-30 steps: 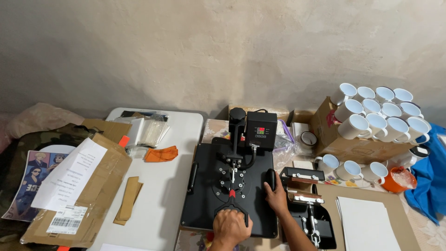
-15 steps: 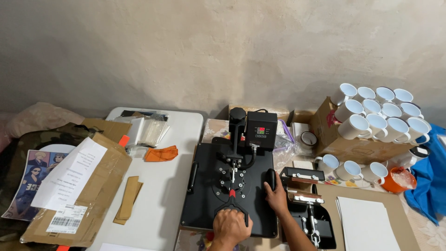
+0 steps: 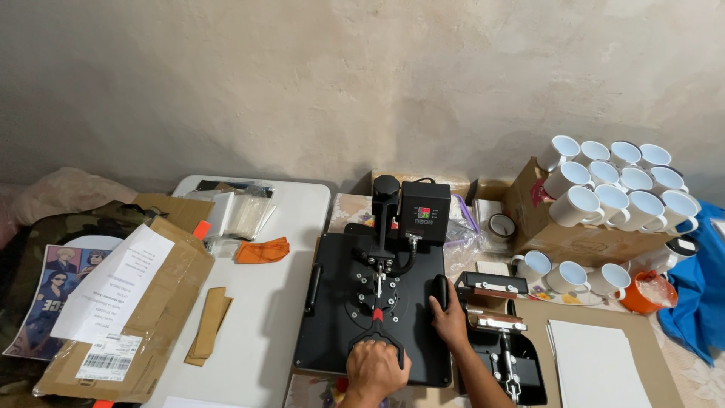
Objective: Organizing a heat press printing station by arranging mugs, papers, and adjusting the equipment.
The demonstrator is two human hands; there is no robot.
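Observation:
A black flat heat press lies closed on the table in front of me, with a control box showing a small lit display at its back. My left hand is closed around the press's front lever handle at the near edge. On the right edge of the top plate, my right hand rests against the black side handle, fingers curled on it.
A smaller black mug press sits just right of my right hand. White mugs are stacked on a cardboard box, with more below. A white sheet lies right. Left: white table, orange cloth, cardboard pieces, papers.

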